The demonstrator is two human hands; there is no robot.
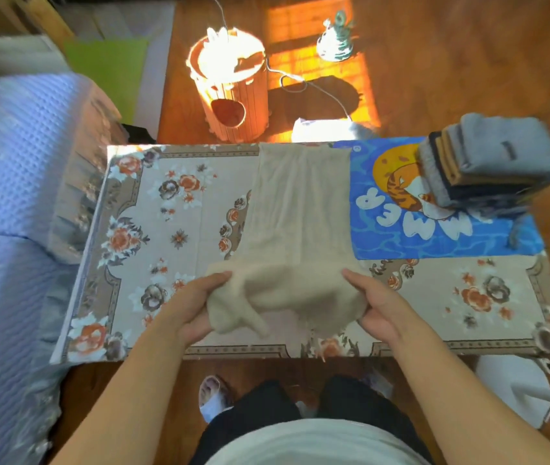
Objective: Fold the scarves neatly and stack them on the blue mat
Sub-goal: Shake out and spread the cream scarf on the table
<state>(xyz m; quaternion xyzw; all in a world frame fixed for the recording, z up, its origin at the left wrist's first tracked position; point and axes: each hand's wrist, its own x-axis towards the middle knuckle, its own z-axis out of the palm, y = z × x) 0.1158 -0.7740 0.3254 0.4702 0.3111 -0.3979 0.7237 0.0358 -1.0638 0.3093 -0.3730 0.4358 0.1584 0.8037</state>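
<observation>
A long cream scarf (295,209) lies across the middle of the floral-covered table (152,209), running from the far edge toward me. Its near end is bunched up and lifted. My left hand (196,307) grips the left side of that bunch and my right hand (376,303) grips the right side. The blue mat (434,239) with a tiger picture lies at the far right of the table. A stack of folded scarves (488,162) in grey, tan and dark colours sits on the mat's far right corner.
A sofa with a blue-grey cover (15,196) stands to the left of the table. Beyond the table a wooden slatted bin (230,92), a cable and a small ornament (335,38) stand on the sunlit wood floor. A white object (515,387) is at the near right.
</observation>
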